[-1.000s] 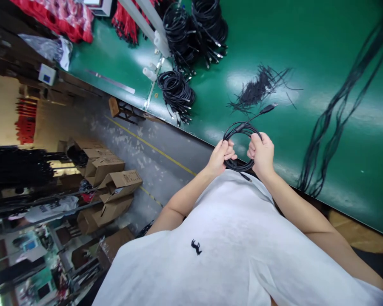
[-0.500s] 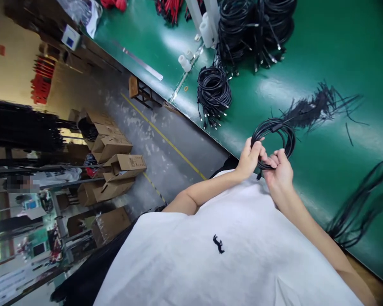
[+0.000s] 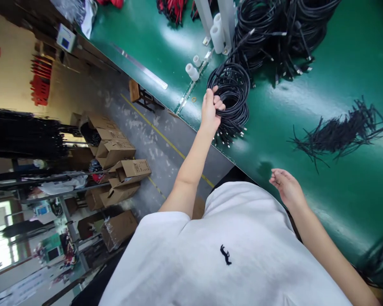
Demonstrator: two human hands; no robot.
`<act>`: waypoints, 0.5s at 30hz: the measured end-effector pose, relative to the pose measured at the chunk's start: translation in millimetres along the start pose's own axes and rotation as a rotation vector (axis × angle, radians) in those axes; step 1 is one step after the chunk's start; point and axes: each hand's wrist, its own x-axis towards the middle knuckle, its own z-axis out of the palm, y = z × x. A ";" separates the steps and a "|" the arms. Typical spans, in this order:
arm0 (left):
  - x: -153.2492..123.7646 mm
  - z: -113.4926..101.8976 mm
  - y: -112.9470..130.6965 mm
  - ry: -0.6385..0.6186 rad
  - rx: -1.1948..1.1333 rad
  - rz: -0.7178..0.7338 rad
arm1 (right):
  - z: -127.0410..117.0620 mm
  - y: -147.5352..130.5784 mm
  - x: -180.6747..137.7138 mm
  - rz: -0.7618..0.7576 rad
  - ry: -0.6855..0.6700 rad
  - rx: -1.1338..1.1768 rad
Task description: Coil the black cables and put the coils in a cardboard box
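My left hand (image 3: 212, 108) is closed round a coil of black cable (image 3: 234, 87), at the table edge. The coil is held over a stack of similar coiled cables (image 3: 231, 129) with silvery plug ends; whether it rests on them I cannot tell. My right hand (image 3: 286, 186) is over the table near its front edge, apart from any cable, fingers loosely curled and nothing visible in them. A loose heap of short black ties or strips (image 3: 341, 131) lies to the right of it on the green table (image 3: 274, 127).
Large bundles of coiled cables (image 3: 284, 38) lie at the back beside white upright posts (image 3: 226, 21). White plastic spools (image 3: 192, 72) and a steel ruler (image 3: 143, 68) are left of them. More black cables (image 3: 379, 259) lie at lower right. Cardboard boxes (image 3: 130, 170) stand beyond the aisle.
My left hand has carried the cable coil leftward to the stacked coils. My right hand has let go of the coil and is now apart from it. The view has shifted slightly.
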 end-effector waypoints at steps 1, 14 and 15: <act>14.3 -5.0 -3.2 0.011 0.125 0.045 | -0.2 5.3 0.7 0.020 0.016 0.009; 46.8 -36.9 -27.6 -0.119 0.951 0.409 | 8.1 48.4 -8.0 0.110 0.095 0.123; 48.7 -36.4 -26.3 -0.098 0.967 0.394 | 6.3 50.8 -9.2 0.105 0.105 0.137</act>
